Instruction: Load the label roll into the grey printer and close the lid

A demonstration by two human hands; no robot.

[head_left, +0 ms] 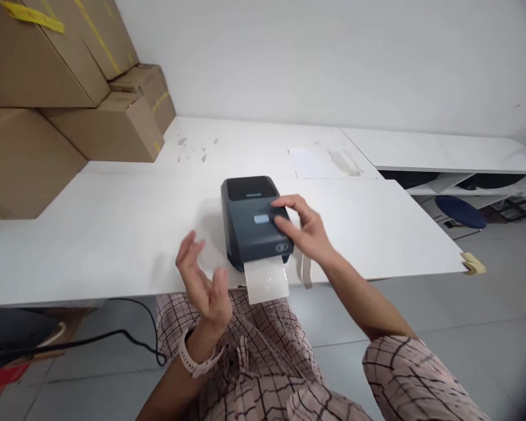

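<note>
Resting my right hand (305, 229) on the printer (248, 225), fingers parted | left hand (204, 283) open, clear of it | printer near front edge of worktop (114, 251), label (266, 282) protruding | I judge: rigid, smooth, moderately heavy; grip both lower sides; label bends easily

Yellow-taped cardboard boxes (109, 120) stacked left; blue stool (460, 211) at right, near white shelf (447, 151).

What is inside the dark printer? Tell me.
The printer is closed up, so its inside is hidden. Only a white strip shows, sticking out at the front; where it leads inside cannot be seen.
</note>
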